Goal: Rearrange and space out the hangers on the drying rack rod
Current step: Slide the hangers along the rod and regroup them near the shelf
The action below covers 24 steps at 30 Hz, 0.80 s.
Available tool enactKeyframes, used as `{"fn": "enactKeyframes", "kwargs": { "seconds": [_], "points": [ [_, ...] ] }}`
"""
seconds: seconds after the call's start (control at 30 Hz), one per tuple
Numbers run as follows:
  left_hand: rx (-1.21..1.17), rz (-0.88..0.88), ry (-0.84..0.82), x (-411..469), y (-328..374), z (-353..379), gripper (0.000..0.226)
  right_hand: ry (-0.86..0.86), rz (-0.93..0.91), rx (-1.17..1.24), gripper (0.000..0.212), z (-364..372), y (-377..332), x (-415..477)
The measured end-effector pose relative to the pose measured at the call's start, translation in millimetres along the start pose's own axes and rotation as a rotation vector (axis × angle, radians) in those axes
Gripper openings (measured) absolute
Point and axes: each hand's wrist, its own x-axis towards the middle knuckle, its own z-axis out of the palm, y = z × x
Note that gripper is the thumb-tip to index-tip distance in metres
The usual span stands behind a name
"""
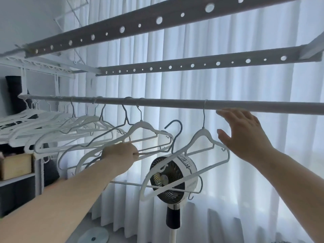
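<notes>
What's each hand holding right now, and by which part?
Left hand grips a white hanger by its bottom bar, fingers curled round it. Right hand is open beside the rod, holding nothing.

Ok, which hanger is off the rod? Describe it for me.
Follow the long rod across the white curtain to its middle, just left of the lone hanger in front of the fan. The loose hanger sits lower there, gripped by the left hand; unlike its neighbours, its hook curls in open air.
</notes>
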Motion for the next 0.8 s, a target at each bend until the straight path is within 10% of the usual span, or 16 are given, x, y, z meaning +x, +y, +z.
{"fn": "enactKeyframes", "kwargs": {
  "seconds": [0.8],
  "points": [
    [-0.104,-0.026,-0.115,-198,-211,-30,0.019,-0.843,-0.233,0.637,0.012,18,-261,-24]
  ]
}}
